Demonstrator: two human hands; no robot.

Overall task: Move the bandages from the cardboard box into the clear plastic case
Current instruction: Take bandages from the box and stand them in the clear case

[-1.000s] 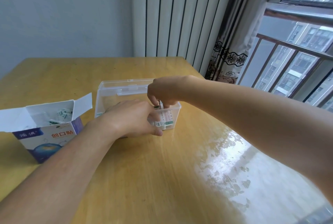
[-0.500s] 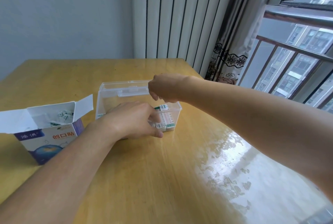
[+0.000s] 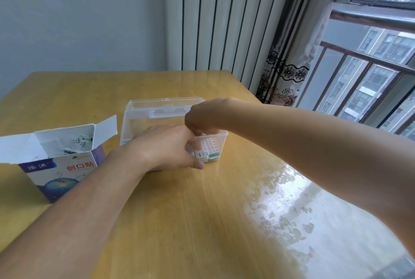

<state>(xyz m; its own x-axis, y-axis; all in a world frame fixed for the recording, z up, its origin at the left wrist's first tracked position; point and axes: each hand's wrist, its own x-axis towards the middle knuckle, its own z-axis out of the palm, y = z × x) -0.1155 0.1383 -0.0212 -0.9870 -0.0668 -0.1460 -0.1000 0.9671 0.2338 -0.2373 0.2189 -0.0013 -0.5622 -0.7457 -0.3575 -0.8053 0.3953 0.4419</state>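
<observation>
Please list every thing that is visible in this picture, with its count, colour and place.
clear plastic case: one, transparent, lid open, middle of table.
bandages in case: a small stack, white with green and red print, right end of case.
cardboard box: one, white and purple, flaps open, left of case.
bandages in box: several, white and green, loose inside.
table: one, yellow wood.
radiator: one, white, behind table.
curtain: one, grey, floral trim, by window.
left hand: on the case's front.
right hand: fingers down in the case.
</observation>
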